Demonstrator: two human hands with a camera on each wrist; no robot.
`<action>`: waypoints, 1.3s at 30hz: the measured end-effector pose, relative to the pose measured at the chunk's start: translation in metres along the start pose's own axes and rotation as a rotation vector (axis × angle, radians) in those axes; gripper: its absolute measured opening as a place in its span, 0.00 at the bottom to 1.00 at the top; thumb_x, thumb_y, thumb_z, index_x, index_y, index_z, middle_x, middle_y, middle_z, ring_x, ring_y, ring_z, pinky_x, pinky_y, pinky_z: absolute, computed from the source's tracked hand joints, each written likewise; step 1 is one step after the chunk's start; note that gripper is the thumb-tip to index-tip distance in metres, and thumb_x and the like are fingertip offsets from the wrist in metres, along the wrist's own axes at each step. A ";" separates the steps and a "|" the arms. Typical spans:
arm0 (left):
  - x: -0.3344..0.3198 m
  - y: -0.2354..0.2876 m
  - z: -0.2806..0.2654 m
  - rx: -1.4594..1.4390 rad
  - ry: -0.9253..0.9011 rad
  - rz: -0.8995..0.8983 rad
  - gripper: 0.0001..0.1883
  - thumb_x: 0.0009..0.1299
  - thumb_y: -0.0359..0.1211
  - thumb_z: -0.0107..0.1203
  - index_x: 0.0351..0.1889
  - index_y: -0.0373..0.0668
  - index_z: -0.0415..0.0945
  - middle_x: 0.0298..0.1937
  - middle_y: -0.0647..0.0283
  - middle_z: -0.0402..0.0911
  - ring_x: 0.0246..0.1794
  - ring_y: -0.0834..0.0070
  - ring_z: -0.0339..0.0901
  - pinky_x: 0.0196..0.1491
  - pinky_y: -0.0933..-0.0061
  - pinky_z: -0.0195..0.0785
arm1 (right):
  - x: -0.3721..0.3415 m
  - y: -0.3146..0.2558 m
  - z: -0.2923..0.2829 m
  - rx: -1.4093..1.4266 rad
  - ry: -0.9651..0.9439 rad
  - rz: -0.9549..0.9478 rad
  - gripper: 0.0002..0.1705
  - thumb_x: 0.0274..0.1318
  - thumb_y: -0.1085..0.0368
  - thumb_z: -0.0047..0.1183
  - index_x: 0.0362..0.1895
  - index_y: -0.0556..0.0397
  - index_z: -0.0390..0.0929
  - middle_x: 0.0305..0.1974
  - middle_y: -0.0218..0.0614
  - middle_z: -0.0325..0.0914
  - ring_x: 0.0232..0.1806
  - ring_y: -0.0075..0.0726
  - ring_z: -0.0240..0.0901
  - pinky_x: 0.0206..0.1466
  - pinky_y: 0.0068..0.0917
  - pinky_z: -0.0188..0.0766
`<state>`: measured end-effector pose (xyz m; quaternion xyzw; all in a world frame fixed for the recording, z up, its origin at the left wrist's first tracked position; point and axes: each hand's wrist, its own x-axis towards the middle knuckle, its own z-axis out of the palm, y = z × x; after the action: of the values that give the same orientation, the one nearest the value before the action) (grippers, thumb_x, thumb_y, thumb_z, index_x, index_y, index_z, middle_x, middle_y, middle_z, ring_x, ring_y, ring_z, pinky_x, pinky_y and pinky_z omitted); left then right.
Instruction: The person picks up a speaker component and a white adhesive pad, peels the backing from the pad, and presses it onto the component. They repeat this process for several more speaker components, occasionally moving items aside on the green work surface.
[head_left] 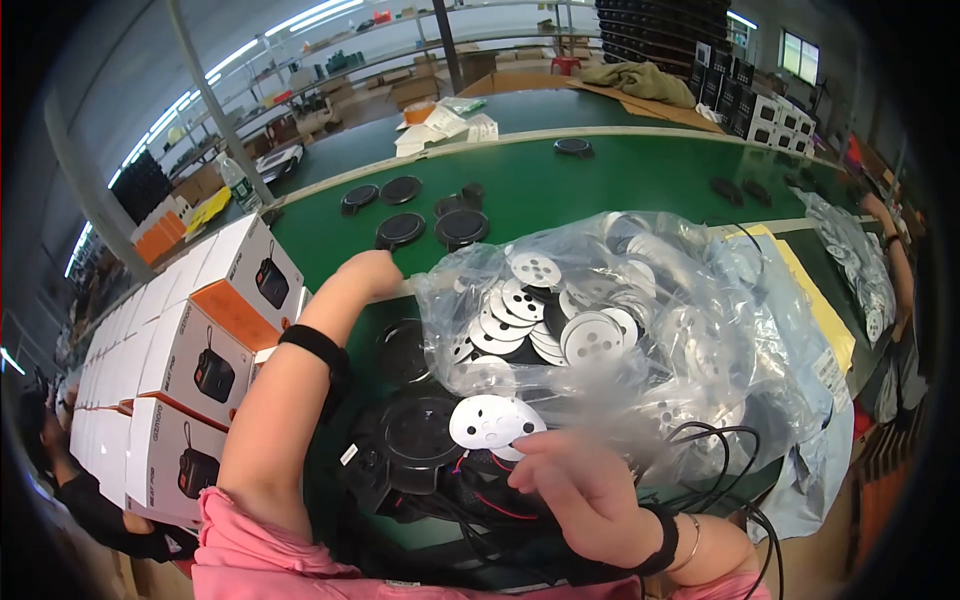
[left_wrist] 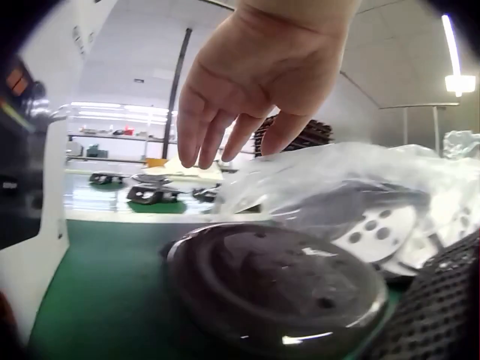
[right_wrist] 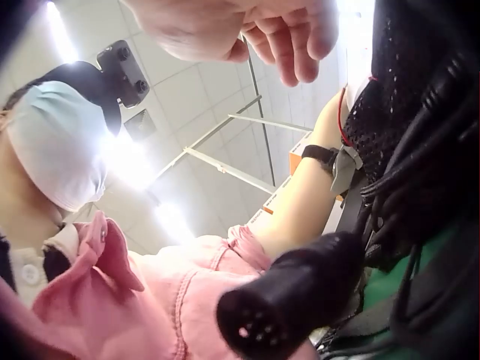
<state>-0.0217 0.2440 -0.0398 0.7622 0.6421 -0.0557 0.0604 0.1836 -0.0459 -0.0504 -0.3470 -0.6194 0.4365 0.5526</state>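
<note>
My left hand (head_left: 372, 274) reaches over the green table toward several black round parts (head_left: 402, 230). In the left wrist view its fingers hang relaxed and hold nothing, above a glossy black disc (left_wrist: 277, 285). The right hand (head_left: 585, 495) is at a white plate with holes (head_left: 480, 420), its fingertips overlapping the plate's edge in the head view. In the right wrist view the fingers are loosely bent, with nothing seen between them. The white plate lies over a black mesh pouch (head_left: 500, 482), beside a black round cover (head_left: 420, 432). A clear plastic bag (head_left: 690, 330) holds many white discs (head_left: 595, 338).
White product boxes (head_left: 200, 360) are stacked at the left. Black cables (head_left: 725, 440) loop at the front right. A bluish plastic sheet (head_left: 825, 440) hangs over the right side. A water bottle (head_left: 240, 182) and papers (head_left: 445, 125) stand farther back. Another person's arm (head_left: 895, 255) shows at right.
</note>
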 end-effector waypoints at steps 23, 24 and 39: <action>0.082 0.066 0.028 -0.083 -0.030 0.253 0.28 0.64 0.49 0.38 0.62 0.49 0.56 0.64 0.51 0.52 0.66 0.54 0.47 0.64 0.63 0.43 | 0.014 -0.016 -0.007 -0.126 0.064 0.007 0.13 0.52 0.72 0.45 0.43 0.61 0.69 0.27 0.38 0.74 0.26 0.33 0.71 0.30 0.24 0.67; 0.085 0.067 0.028 -0.201 -0.066 0.348 0.29 0.65 0.48 0.38 0.62 0.49 0.55 0.65 0.53 0.52 0.66 0.55 0.46 0.64 0.63 0.43 | 0.015 -0.021 -0.006 -0.158 0.060 0.022 0.11 0.53 0.72 0.43 0.42 0.61 0.69 0.26 0.38 0.73 0.28 0.37 0.71 0.33 0.26 0.66; 0.114 0.103 0.028 0.065 0.149 0.457 0.27 0.65 0.44 0.36 0.63 0.50 0.53 0.67 0.62 0.49 0.68 0.62 0.43 0.63 0.53 0.43 | 0.018 -0.016 -0.009 -0.186 0.105 0.013 0.11 0.53 0.72 0.43 0.42 0.59 0.68 0.26 0.37 0.73 0.27 0.37 0.70 0.34 0.26 0.65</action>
<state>0.0988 0.3334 -0.0839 0.8912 0.4536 -0.0049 -0.0008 0.1908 -0.0340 -0.0286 -0.4232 -0.6252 0.3622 0.5467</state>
